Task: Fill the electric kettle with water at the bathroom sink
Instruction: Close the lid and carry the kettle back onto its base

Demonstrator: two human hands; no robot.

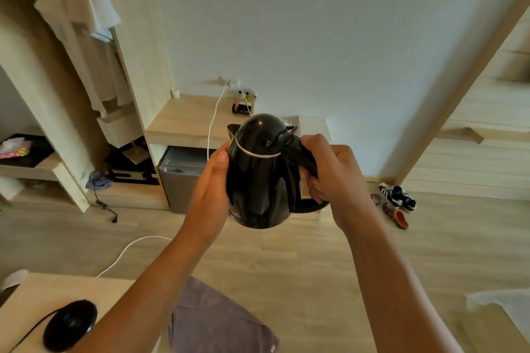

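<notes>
A black electric kettle (259,175) with a closed domed lid and a thin metal band hangs in the air in front of me, over the wooden floor. My right hand (329,172) is wrapped around its black handle on the right side. My left hand (210,192) presses flat against the kettle's left wall, thumb near the metal band. The kettle's round black base (70,324) with its cord lies on the light table at the bottom left. No sink or bathroom is in view.
A wooden desk shelf (186,120) with a small fridge (183,178) under it stands ahead. White cables (126,252) trail over the floor. Shoes (397,200) lie by the right wall. Clothes hang in the open wardrobe (74,8) at the left.
</notes>
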